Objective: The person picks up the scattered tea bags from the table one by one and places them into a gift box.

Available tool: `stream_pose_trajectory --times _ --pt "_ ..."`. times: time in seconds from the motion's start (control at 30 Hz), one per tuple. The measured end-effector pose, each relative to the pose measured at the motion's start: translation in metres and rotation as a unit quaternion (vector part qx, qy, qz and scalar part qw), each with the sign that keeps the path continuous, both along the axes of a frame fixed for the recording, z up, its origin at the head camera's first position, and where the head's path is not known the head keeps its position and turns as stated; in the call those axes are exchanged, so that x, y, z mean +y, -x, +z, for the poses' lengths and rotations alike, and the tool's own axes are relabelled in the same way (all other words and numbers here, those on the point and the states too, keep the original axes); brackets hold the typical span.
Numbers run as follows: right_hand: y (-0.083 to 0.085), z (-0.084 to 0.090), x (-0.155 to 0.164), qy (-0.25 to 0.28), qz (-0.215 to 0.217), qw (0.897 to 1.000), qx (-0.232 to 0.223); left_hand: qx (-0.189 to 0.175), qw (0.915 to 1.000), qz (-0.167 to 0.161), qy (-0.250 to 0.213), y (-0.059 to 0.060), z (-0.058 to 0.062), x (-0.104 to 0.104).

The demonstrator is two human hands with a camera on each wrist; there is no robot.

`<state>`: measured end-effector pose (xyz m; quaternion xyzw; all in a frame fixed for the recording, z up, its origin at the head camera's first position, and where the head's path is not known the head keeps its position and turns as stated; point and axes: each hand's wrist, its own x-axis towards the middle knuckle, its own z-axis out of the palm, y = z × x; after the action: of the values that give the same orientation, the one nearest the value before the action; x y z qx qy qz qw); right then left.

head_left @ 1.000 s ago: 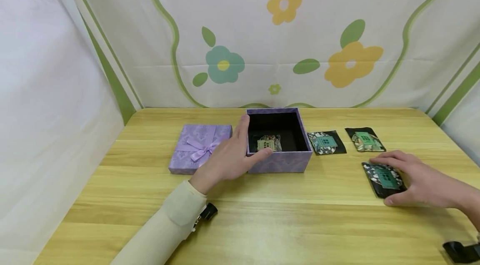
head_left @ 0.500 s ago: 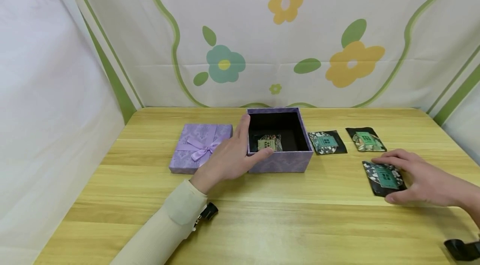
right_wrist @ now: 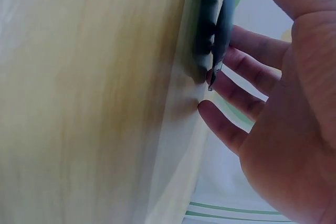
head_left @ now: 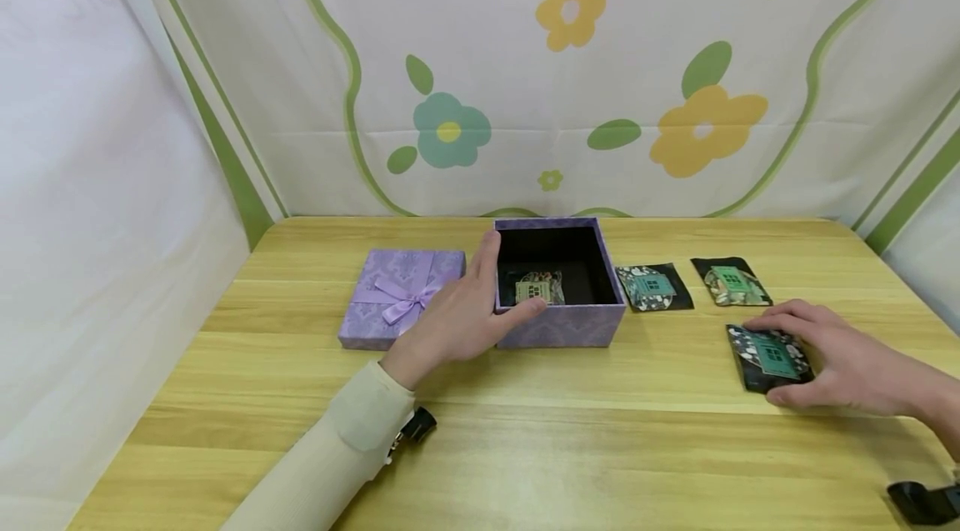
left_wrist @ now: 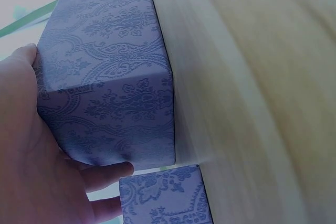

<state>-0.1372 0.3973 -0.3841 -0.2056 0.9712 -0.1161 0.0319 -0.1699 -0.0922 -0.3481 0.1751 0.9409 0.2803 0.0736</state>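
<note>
Right hand [head_left: 840,360] cups the nearest black packet [head_left: 768,358] on the wooden table [head_left: 480,448], fingers curled over its far edge and thumb at its near corner, the wrist view showing the foil's edge lifting against the fingertips [right_wrist: 231,85]. Compared with a second ago, hand and packet have barely shifted, so the grip looks as if it is only just closing and the packet remains on the tabletop. Left hand [head_left: 461,318] steadies the open lilac box [head_left: 558,323], thumb on its near rim, fingers running along its outer side. Inside that box, beyond the left thumb, one packet [head_left: 537,289] with a green label lies on the dark lining. Two more black packets [head_left: 652,287] [head_left: 731,281] lie flat on the table beyond the right hand, between it and the box. Beside the left hand, away from the box, its ribboned lid [head_left: 397,295] rests on the table.
</note>
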Motion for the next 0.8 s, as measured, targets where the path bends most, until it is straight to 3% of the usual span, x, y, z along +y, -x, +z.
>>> stream_pose_trajectory --times 0.47,0.8 --pt "0.002 0.005 -0.008 0.012 -0.007 1.0 0.017 0.004 1.0 0.002 0.001 0.0 -0.001 0.0" --pt "0.012 0.029 -0.027 0.035 0.004 0.999 0.022 -0.001 1.0 0.001 0.0 0.0 0.0 0.0"
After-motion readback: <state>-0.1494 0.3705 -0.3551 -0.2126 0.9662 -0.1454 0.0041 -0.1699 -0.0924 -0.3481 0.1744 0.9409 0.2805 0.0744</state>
